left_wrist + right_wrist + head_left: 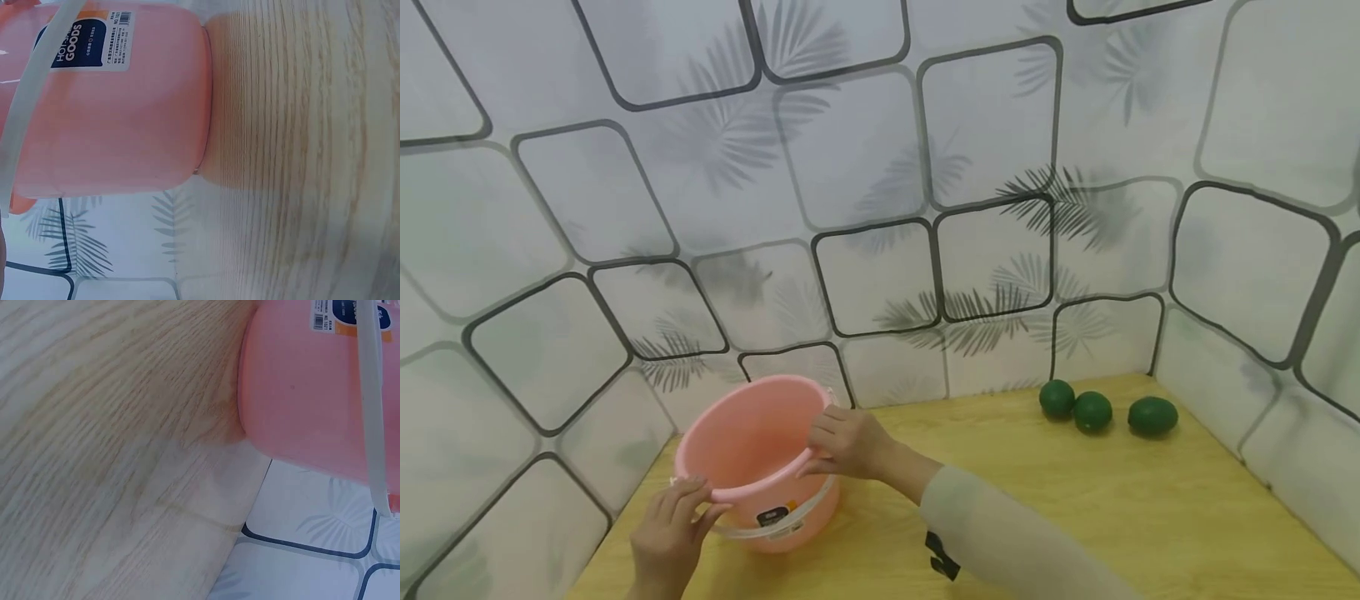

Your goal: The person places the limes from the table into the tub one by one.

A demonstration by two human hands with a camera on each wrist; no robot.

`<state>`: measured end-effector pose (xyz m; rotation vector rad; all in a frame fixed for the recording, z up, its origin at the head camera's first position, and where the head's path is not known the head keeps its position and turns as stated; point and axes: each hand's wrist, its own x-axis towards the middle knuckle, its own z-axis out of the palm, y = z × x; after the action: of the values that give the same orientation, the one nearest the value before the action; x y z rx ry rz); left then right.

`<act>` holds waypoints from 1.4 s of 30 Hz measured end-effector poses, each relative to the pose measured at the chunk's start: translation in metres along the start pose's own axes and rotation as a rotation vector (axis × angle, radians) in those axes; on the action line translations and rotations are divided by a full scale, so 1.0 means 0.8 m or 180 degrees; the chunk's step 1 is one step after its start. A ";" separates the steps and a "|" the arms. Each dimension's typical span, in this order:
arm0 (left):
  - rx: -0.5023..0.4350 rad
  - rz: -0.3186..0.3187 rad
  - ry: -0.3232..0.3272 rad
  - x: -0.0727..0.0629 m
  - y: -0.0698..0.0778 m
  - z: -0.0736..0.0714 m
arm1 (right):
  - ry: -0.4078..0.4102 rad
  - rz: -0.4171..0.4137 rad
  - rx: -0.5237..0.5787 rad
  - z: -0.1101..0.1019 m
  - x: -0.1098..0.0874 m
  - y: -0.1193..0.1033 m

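A pink plastic bucket (pixel 747 437) stands on the wooden table at the left, its opening facing up. My left hand (pixel 670 527) grips the near left rim, with fingers over the edge and thumb below it. On the right side of the rim, my right hand (pixel 853 443) pinches the edge the same way. The white bucket handle (pixel 758 532) hangs down across the front, over a dark label (pixel 772 517). Both wrist views show the bucket wall (pixel 119 125) and its base against the tabletop; the right wrist view also shows the handle (pixel 371 400).
Three dark green fruit-like objects, a left one (pixel 1057 399), a middle one (pixel 1092 412) and a right one (pixel 1152 416), lie at the table's back right. A patterned wall covering (pixel 880 275) borders the wooden table (pixel 1037 483) behind and at the sides.
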<state>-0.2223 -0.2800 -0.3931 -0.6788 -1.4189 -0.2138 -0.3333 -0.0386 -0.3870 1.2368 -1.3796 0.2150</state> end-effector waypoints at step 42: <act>-0.0048 0.0199 0.0142 0.011 0.030 0.050 | 0.0154 0.0041 0.0157 -0.050 -0.043 0.032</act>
<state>-0.2419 -0.2363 -0.3919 -0.7255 -1.3525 -0.1895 -0.3370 0.0197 -0.3902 1.2561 -1.3480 0.2876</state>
